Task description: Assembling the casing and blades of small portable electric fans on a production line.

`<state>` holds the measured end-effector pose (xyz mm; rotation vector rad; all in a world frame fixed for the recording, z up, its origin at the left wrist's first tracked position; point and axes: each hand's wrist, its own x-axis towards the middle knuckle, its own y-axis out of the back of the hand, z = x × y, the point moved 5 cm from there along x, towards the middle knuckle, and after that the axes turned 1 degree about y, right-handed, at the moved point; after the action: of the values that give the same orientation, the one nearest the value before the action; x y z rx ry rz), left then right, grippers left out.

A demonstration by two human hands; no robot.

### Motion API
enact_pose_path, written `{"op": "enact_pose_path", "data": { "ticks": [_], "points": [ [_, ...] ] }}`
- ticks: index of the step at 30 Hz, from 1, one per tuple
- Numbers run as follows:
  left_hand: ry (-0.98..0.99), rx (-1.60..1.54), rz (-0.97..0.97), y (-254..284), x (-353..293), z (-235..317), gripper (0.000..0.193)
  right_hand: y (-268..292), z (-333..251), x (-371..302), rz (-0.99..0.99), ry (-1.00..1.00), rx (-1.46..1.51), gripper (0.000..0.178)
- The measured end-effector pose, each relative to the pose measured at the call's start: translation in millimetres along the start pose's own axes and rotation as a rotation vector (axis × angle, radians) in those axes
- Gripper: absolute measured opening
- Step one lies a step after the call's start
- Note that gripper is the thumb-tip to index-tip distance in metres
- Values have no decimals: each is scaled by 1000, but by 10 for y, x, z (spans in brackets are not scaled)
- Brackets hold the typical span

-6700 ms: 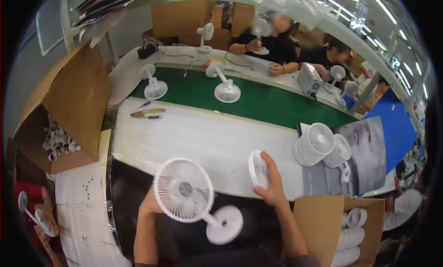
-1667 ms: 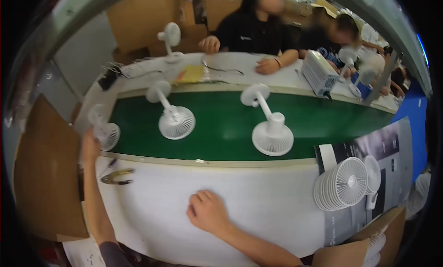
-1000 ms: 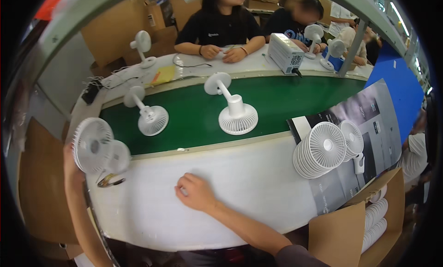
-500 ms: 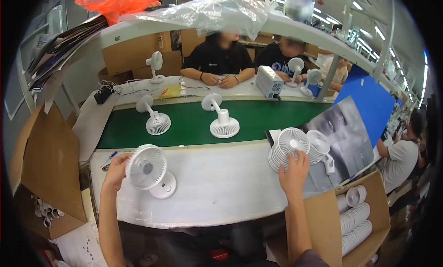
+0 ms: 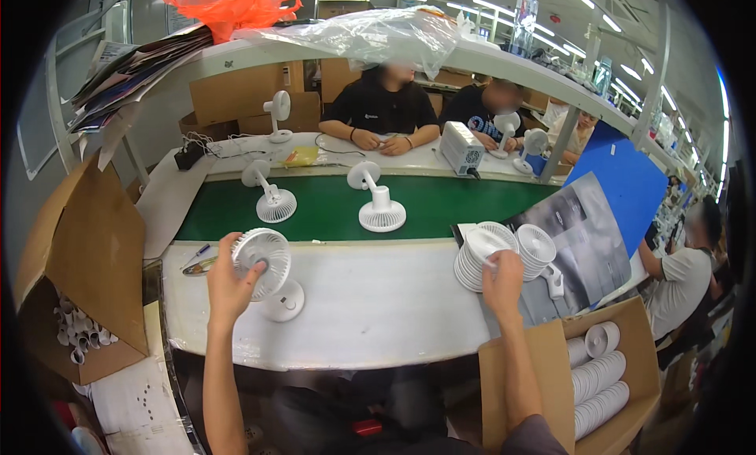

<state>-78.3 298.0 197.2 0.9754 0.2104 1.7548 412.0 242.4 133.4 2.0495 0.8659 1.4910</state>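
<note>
A white desk fan [image 5: 284,301] stands on its round base at the left of the white table. My left hand [image 5: 228,286] is closed round the rim of its head, thumb across the front. At the right, my right hand [image 5: 504,278] pinches the near edge of the top white fan grille [image 5: 488,238], which tilts up a little over a stack of grilles [image 5: 467,272]. Beside it are a second stack of round grilles [image 5: 535,246] and a small white fan part [image 5: 554,282].
Two white fans [image 5: 276,205] [image 5: 382,211] rest on the green belt [image 5: 323,207]. Open cartons flank me: one [image 5: 87,258] with white tubular parts, one [image 5: 528,384] with stacked grilles. Pliers [image 5: 198,267] lie at the table's left. Co-workers sit across, under an overhead shelf [image 5: 339,49].
My left hand has shifted its grip, its thumb now across the fan's front, and the fan head has turned. My right hand has closed on the top grille and tilted it up.
</note>
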Motion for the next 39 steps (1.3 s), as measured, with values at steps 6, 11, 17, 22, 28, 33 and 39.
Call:
{"op": "enact_pose_path", "data": {
  "ticks": [6,11,17,22,28,33,39],
  "points": [
    [-35,-139,189,-118,-323,-159,49,286,-261,-90,-3,-493,1284,28],
    [-7,-268,230,-447,-408,-375,48,3,-515,-365,-136,-719,1625,29],
    [71,-295,255,-293,-620,-319,52,-307,-617,-646,-280,-725,1503,39],
    [21,-344,228,29,-1061,343,62,-735,-555,-540,-738,-488,1159,47],
    [237,-662,-137,-92,-1665,252,73,-1122,-832,-734,-325,298,289,66],
    [462,-843,-120,-387,-2294,25,70,-921,-1082,-1252,-519,418,86,82],
    [788,-1056,-87,-598,-2796,-71,70,-953,-1186,-1526,-432,443,239,94]
  ]
}}
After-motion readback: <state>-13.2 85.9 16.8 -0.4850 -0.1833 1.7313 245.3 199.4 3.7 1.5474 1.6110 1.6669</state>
